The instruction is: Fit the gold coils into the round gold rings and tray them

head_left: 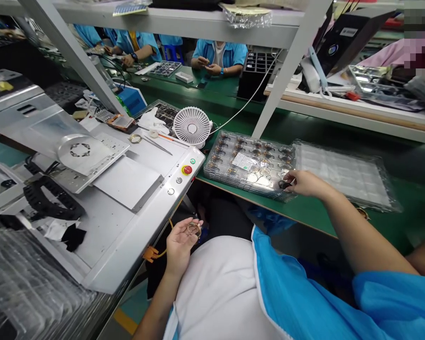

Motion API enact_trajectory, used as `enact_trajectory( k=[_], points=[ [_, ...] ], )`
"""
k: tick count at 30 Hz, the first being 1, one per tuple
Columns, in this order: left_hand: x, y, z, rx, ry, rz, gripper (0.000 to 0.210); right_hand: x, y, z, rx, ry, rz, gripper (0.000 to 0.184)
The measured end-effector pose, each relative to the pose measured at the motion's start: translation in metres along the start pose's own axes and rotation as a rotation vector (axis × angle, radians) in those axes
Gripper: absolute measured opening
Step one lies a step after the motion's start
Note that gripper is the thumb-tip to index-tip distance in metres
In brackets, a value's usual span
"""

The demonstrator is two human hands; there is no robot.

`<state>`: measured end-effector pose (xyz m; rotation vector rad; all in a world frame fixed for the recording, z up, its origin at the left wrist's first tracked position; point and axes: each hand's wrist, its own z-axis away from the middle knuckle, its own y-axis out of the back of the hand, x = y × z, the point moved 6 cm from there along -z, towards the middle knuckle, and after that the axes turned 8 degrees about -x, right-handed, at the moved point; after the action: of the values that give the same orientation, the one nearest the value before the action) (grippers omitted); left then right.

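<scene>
Holding a ring (199, 228), the left hand (180, 239) curls loosely; the right hand (303, 182) apparently pinches something black (284, 185).

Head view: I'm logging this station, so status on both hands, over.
Left hand holds gold-coloured ring. Right hand at clear tray stack, fingers at small black part; grip unclear. White fan beside stack, apart from both hands.

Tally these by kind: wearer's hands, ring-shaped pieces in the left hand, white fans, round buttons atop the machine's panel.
Left hand and right hand: 2
Ring-shaped piece: 1
White fan: 1
Round panel buttons: 4
Total: 8
</scene>
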<state>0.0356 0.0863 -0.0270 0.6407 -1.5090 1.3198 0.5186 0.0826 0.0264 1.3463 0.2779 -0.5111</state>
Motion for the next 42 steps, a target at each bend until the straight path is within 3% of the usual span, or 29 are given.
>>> enact_trajectory(
  k=[3, 5, 7, 10, 12, 14, 16, 18, 21, 24, 33, 42],
  points=[
    [-0.002, -0.002, 0.0, -0.035, 0.044, 0.041, 0.052, -0.019, 0.005, -0.001, -0.043, 0.056, -0.013, 0.024],
    [0.001, -0.008, 0.002, -0.08, 0.096, 0.079, 0.054, -0.05, 0.005, -0.001, -0.045, 0.135, -0.031, 0.019],
    [0.008, -0.021, 0.003, -0.169, 0.158, 0.118, 0.059, -0.103, -0.003, 0.0, -0.041, 0.329, -0.097, 0.012],
    [0.024, -0.045, 0.006, -0.345, 0.243, 0.189, 0.08, -0.203, -0.025, 0.01, -0.07, 0.812, -0.312, 0.015],
    [0.036, -0.054, 0.008, -0.417, 0.27, 0.248, 0.092, -0.256, -0.04, 0.017, -0.119, 1.051, -0.443, 0.018],
    [0.047, -0.055, 0.012, -0.43, 0.258, 0.292, 0.096, -0.291, -0.054, 0.019, -0.17, 1.182, -0.525, 0.02],
    [0.055, -0.049, 0.017, -0.392, 0.209, 0.296, 0.096, -0.31, -0.066, 0.015, -0.224, 1.223, -0.576, 0.02],
    [0.061, -0.039, 0.023, -0.321, 0.132, 0.261, 0.095, -0.317, -0.078, 0.008, -0.289, 1.157, -0.654, 0.019],
    [0.065, -0.026, 0.032, -0.204, 0.005, 0.191, 0.094, -0.313, -0.102, -0.003, -0.378, 0.89, -0.845, 0.026],
    [0.06, -0.024, 0.036, -0.176, -0.027, 0.144, 0.097, -0.31, -0.122, -0.001, -0.39, 0.721, -0.927, 0.032],
    [0.055, -0.027, 0.032, -0.224, -0.053, 0.1, 0.096, -0.31, -0.12, 0.009, -0.168, 0.804, -0.795, 0.023],
    [0.042, -0.014, 0.032, -0.145, 0.019, 0.167, 0.103, -0.321, -0.121, 0.013, -0.117, 0.951, -0.656, 0.016]
  ],
)
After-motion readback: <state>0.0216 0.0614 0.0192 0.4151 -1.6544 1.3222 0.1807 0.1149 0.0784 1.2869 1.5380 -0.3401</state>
